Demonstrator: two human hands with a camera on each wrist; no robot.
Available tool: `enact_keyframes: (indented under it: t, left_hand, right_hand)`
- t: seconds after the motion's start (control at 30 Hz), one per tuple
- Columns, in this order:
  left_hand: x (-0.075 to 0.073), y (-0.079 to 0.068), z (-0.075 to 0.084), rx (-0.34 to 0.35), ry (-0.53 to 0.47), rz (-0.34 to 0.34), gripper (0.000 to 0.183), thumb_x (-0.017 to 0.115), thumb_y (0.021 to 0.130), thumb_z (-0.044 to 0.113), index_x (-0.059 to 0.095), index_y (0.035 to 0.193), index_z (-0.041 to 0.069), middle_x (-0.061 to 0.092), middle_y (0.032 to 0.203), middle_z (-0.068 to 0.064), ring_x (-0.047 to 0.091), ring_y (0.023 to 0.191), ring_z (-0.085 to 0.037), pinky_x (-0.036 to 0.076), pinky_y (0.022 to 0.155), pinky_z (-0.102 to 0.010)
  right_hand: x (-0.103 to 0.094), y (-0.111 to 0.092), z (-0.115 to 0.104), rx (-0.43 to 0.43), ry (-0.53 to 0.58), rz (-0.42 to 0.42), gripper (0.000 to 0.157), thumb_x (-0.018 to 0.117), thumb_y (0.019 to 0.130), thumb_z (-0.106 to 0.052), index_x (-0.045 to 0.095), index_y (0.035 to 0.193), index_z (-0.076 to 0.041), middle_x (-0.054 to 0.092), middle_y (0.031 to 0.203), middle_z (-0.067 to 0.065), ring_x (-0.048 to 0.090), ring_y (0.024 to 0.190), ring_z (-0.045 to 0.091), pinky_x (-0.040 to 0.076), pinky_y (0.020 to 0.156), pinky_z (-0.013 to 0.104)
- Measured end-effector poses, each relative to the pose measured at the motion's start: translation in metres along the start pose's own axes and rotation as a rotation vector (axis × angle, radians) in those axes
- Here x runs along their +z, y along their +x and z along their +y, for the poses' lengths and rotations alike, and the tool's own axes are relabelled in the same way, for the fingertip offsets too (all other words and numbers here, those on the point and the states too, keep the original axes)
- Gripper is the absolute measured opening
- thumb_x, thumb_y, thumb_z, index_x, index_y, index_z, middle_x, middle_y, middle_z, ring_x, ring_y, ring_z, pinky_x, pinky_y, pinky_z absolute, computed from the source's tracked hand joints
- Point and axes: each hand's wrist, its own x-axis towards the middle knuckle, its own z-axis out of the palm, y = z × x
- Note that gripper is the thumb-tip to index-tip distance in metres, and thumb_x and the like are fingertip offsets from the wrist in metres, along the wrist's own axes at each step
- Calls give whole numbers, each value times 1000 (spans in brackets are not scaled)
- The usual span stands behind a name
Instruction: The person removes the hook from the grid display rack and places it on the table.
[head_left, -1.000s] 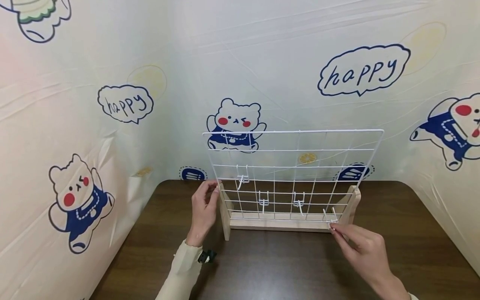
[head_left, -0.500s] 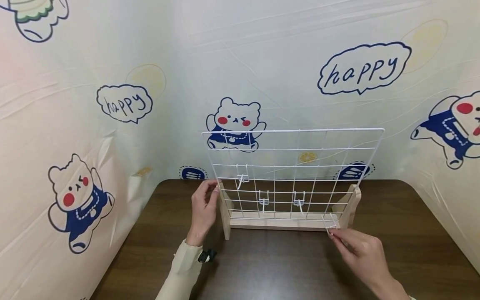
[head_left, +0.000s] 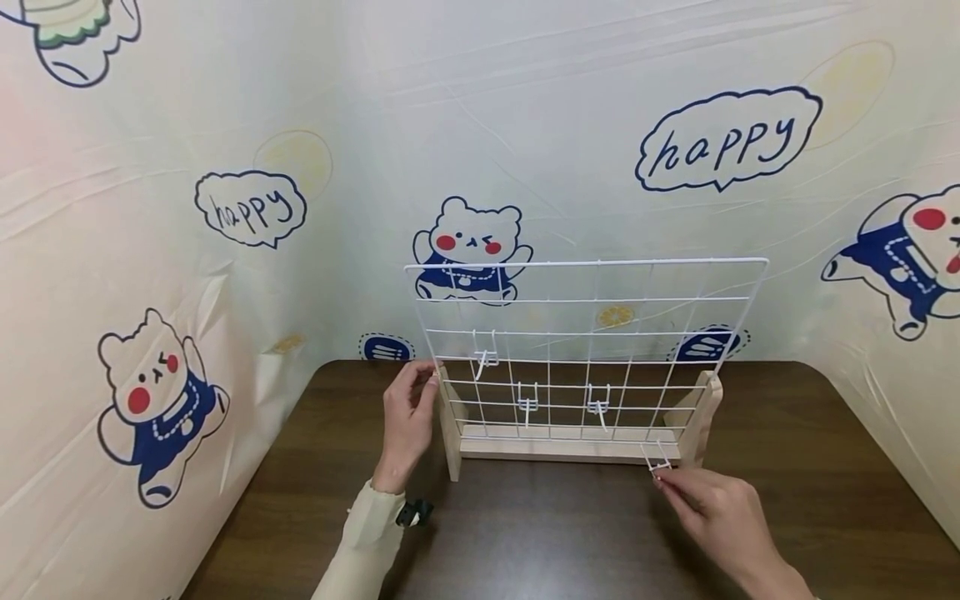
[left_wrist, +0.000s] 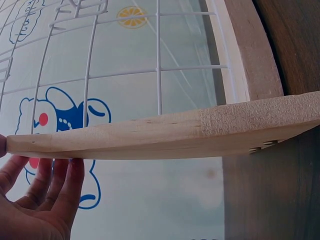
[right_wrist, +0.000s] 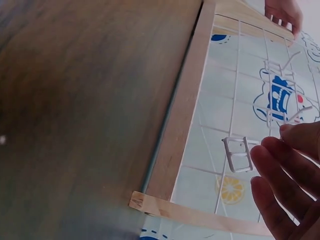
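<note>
My left hand (head_left: pixel 408 421) grips the upper end of the left wooden side panel (head_left: pixel 448 429) of a white wire grid rack (head_left: pixel 590 334); its fingertips press the panel's outer face in the left wrist view. Between thumb and fingertips, my right hand (head_left: pixel 727 517) pinches a white wire hook (head_left: pixel 658 465). That hook stands apart from the grid, in front of its lower right part; its rectangular frame (right_wrist: pixel 239 154) shows in the right wrist view. On the grid hang an upper-left hook (head_left: pixel 486 358), a lower-left hook (head_left: pixel 528 404) and a middle hook (head_left: pixel 597 407).
A pale wooden base bar (head_left: pixel 562 447) joins the left panel to the right side panel (head_left: pixel 701 421). The rack stands on a dark brown wooden table (head_left: pixel 555 533). Behind and beside it hangs a pale curtain (head_left: pixel 480 125) printed with bears and "happy" bubbles.
My right hand has drawn the held hook down and slightly left, toward the body and away from the grid. The left hand and the rack keep their places.
</note>
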Motion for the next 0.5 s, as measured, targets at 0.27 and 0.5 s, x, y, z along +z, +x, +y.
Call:
enact_keyframes:
  t: [0.27,0.5]
  left_hand:
    - [0,-1,1,-17,10,-2,18,57,103,4,71,113,3,72,112,-12,66,99,-10,54,84,-14]
    - [0,0,1,-8,14,-6,18,57,103,5,71,114,4,72,114,-11,66,101,-11,54,86,-15]
  right_hand:
    - [6,-5,2,-27,-32,-32,56,42,109,-51,82,85,-19,79,77,-8,74,67,9,56,61,25]
    - [13,-7,7,-66,-29,-18,53,42,109,-50,81,88,-23,78,77,-9,73,66,6,54,59,24]
